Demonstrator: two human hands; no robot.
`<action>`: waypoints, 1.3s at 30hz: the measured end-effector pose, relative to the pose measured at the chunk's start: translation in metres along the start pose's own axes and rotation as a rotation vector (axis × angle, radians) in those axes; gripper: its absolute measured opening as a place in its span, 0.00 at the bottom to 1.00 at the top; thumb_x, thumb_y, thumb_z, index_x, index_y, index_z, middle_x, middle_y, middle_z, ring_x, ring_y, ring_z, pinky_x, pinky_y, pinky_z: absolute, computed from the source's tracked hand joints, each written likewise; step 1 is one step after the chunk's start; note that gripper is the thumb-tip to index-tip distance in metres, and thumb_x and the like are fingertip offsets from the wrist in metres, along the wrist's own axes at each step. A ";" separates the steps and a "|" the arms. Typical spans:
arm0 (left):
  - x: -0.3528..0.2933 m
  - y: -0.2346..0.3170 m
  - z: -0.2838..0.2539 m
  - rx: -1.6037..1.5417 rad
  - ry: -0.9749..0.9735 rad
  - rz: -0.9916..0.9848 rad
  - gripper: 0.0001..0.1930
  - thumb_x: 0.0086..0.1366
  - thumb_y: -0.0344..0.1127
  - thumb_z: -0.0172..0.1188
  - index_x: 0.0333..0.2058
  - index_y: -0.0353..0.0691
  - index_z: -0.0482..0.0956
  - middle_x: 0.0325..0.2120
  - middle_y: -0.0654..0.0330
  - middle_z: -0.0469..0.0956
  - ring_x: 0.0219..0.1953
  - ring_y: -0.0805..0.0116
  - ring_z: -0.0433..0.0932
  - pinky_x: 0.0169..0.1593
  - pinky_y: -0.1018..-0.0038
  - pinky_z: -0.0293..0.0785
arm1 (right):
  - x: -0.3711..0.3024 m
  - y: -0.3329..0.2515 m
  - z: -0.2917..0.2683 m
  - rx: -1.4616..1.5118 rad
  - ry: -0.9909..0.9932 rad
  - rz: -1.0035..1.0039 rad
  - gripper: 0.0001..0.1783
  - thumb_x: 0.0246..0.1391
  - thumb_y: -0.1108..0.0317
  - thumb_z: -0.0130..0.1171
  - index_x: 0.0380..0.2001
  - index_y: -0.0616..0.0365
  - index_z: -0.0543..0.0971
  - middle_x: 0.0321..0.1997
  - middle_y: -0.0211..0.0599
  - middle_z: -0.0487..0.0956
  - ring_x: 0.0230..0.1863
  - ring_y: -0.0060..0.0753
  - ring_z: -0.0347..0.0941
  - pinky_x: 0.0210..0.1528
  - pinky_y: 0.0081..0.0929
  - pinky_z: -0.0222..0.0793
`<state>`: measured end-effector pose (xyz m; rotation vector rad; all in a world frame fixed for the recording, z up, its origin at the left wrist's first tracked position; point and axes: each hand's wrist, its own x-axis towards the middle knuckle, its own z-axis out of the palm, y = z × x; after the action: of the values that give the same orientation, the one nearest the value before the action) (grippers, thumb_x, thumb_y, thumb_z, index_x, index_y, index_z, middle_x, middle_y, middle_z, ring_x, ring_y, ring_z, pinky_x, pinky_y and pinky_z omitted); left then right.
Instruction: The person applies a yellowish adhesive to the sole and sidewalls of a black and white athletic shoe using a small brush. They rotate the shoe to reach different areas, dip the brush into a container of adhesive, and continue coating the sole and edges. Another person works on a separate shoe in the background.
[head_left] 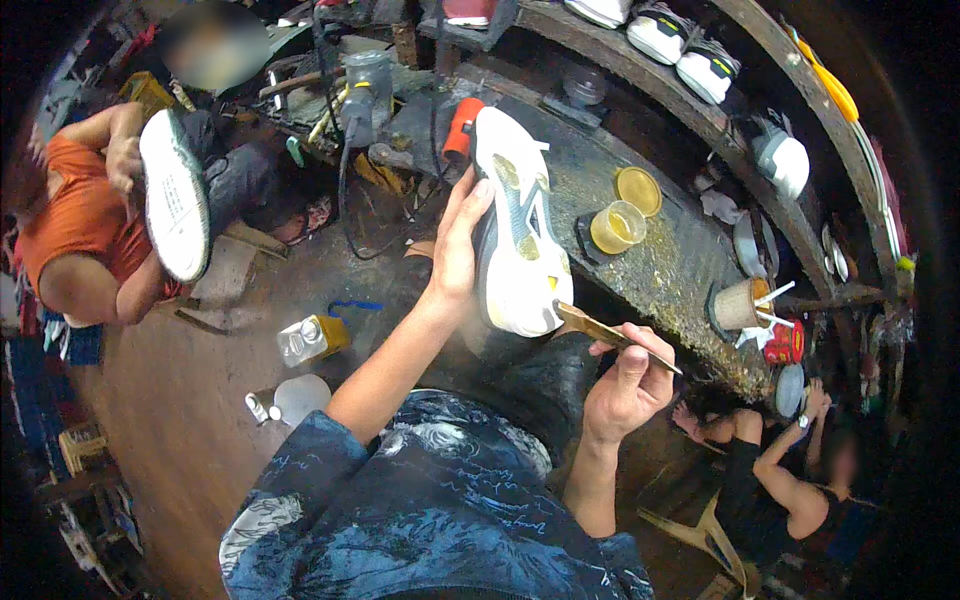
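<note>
My left hand (460,240) is wrapped around the side of a shoe (520,285), held toe up with its sole facing me. The sole is white with grey and dull gold patches, and a small yellow spot shows near the heel. In my right hand (630,390) is a flat brown stick (605,332), pinched between thumb and fingers. The stick's far tip meets the heel end of the sole; whether it is a brush I cannot tell. Just right of the shoe, a clear jar of yellowish glue-like stuff (617,228) stands on the bench beside a round yellow lid (639,190).
The stained bench (690,300) curves along my right, bearing a tub with white sticks (740,303) and a red can (785,342). Shoes line a shelf (690,110) above. A co-worker in orange (85,220) holds another shoe at left; another person (790,480) sits lower right. Containers (312,340) stand on the floor.
</note>
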<state>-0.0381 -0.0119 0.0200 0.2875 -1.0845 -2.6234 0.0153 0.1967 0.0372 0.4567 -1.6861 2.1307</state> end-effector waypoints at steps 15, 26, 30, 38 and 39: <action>0.053 -0.022 -0.015 0.075 -0.161 -0.191 0.36 0.74 0.48 0.58 0.72 0.33 0.60 0.62 0.54 0.75 0.63 0.65 0.75 0.66 0.69 0.70 | 0.001 -0.019 -0.041 0.029 0.174 -0.014 0.17 0.71 0.58 0.60 0.42 0.65 0.78 0.36 0.44 0.79 0.34 0.32 0.76 0.31 0.28 0.75; 0.030 0.031 0.114 0.203 -0.593 -0.462 0.27 0.74 0.47 0.58 0.64 0.37 0.72 0.55 0.57 0.80 0.56 0.68 0.79 0.61 0.68 0.75 | -0.002 -0.069 -0.123 -0.058 0.608 -0.154 0.17 0.75 0.56 0.53 0.45 0.62 0.76 0.38 0.40 0.78 0.29 0.29 0.75 0.31 0.29 0.74; 0.024 -0.098 0.177 0.416 -0.542 -0.356 0.37 0.70 0.51 0.64 0.70 0.35 0.67 0.60 0.52 0.76 0.57 0.67 0.76 0.62 0.70 0.71 | -0.004 -0.082 -0.141 -0.044 0.743 -0.141 0.19 0.75 0.53 0.53 0.45 0.61 0.76 0.37 0.40 0.78 0.28 0.28 0.75 0.30 0.29 0.72; 0.111 -0.243 0.206 0.918 -0.401 -0.023 0.36 0.64 0.51 0.70 0.64 0.33 0.73 0.54 0.42 0.81 0.55 0.55 0.82 0.56 0.60 0.79 | -0.052 -0.103 -0.176 -0.226 0.877 -0.222 0.22 0.74 0.48 0.52 0.47 0.60 0.76 0.41 0.39 0.79 0.33 0.30 0.77 0.29 0.25 0.75; 0.117 -0.245 0.209 0.917 -0.455 -0.158 0.37 0.64 0.54 0.69 0.63 0.34 0.74 0.56 0.41 0.80 0.58 0.50 0.79 0.59 0.57 0.77 | -0.050 -0.101 -0.181 -0.233 0.870 -0.228 0.23 0.74 0.48 0.51 0.49 0.60 0.77 0.42 0.38 0.79 0.35 0.29 0.76 0.30 0.24 0.73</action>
<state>-0.2539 0.2511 -0.0179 -0.0648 -2.4637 -2.1650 0.1057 0.3888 0.0582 -0.3070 -1.2533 1.5744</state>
